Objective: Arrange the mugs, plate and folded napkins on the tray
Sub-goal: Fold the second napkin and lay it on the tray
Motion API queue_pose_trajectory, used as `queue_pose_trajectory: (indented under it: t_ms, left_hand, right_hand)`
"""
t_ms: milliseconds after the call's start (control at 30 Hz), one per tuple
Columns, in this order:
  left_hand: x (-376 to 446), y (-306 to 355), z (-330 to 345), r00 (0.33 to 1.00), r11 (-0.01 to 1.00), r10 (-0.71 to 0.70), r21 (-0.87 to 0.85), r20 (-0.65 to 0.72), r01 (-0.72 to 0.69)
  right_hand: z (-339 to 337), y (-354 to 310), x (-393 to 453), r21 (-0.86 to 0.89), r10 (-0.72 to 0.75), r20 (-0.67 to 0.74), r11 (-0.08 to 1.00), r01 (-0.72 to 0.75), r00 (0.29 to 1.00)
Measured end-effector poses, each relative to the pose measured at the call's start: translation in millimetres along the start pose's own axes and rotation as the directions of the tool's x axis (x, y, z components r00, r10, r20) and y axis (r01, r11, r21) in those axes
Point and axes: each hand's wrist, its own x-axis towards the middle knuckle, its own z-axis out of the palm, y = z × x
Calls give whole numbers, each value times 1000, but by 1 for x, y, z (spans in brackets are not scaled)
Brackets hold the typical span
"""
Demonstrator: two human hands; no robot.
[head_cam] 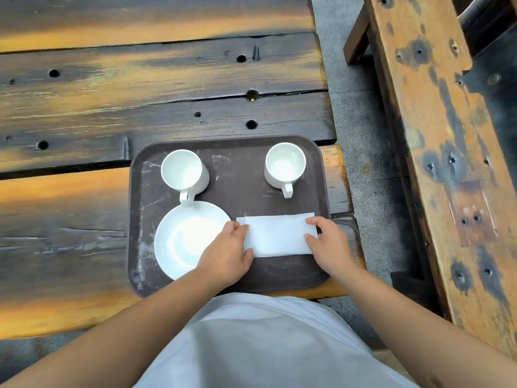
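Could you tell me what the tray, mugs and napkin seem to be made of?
Tray: likely hard plastic, matte brown, scuffed with pale scratches. Mugs: probably glazed ceramic, glossy white with bright reflections inside. Napkin: apparently soft paper, matte white, with a folded edge.

Scuffed matt plastic tray (237,175), glossy mugs (284,165)

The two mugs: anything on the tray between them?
No. In the head view, only bare, scuffed tray lies between the left mug and right mug.
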Motion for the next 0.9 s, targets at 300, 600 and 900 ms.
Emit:
queue_pose_trajectory:
  t_ms: [300,600,900]
  left_hand:
    - [-3,6,1,999,989,-41,139,6,39]
    - [-6,12,1,997,948,-44,313,-62,61]
    - [-2,4,8,954,772,291,572,69,-277]
  right_hand:
    - [3,1,-5,-72,-51,42,996,54,998]
    - [-9,-7,-21,-687,-194,138,687,235,971]
    - [-7,-7,-19,-712,-235,155,647,273,960]
